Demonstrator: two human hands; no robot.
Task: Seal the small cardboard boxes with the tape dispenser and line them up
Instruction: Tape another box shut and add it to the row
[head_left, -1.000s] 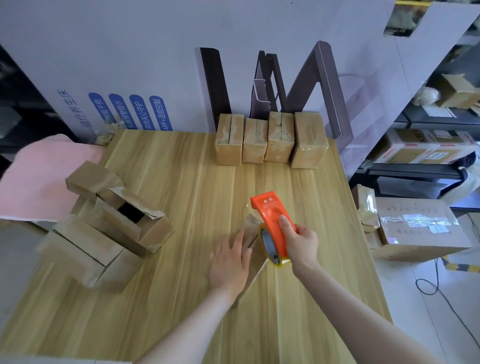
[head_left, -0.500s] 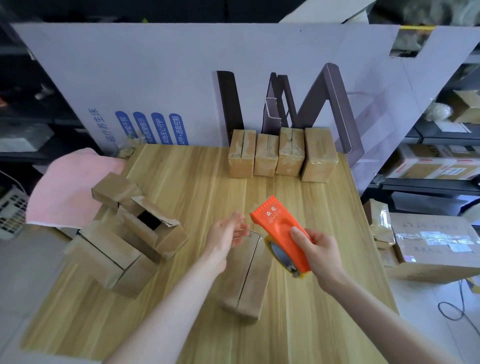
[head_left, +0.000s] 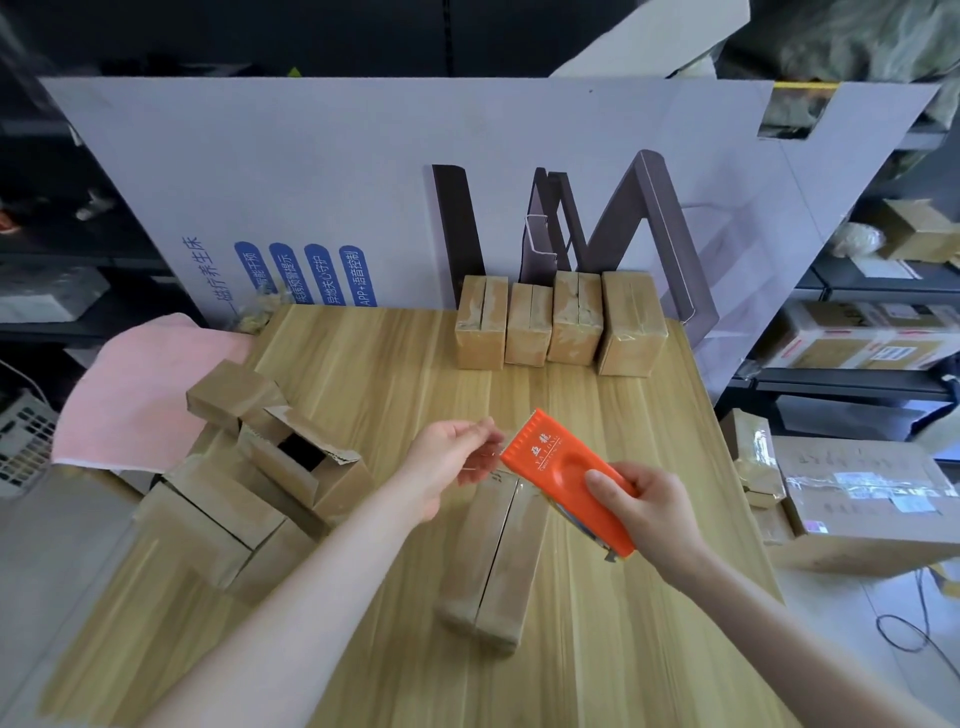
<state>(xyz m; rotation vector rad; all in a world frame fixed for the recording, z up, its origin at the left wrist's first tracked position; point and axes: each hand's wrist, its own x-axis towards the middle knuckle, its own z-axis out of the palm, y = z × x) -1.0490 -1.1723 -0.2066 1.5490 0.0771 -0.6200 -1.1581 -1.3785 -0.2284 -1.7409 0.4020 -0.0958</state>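
The step in hand is starting a strip of tape for the box on the worktop. The right hand (head_left: 655, 512) grips the orange tape dispenser (head_left: 563, 467) around its rear, fingers wrapped over the body, with the toothed front edge pointing toward the left hand (head_left: 449, 460). The left hand's thumb and fingertips are drawn together right at that edge, and a faint clear film there suggests they pinch the tape end (head_left: 485, 457), though the tape is hard to make out. Both hands hover above the unsealed box (head_left: 498, 564), which lies flat on the worktop (head_left: 395, 395) just below them, its centre seam running away from the person.

Four taped boxes (head_left: 556, 325) stand in a row well beyond the hands, and a pile of open boxes (head_left: 270, 483) sits beside the left hand's outer side.

The next move likely calls for drawing out tape, pressing its end onto the box's far end and pulling the dispenser along the seam.
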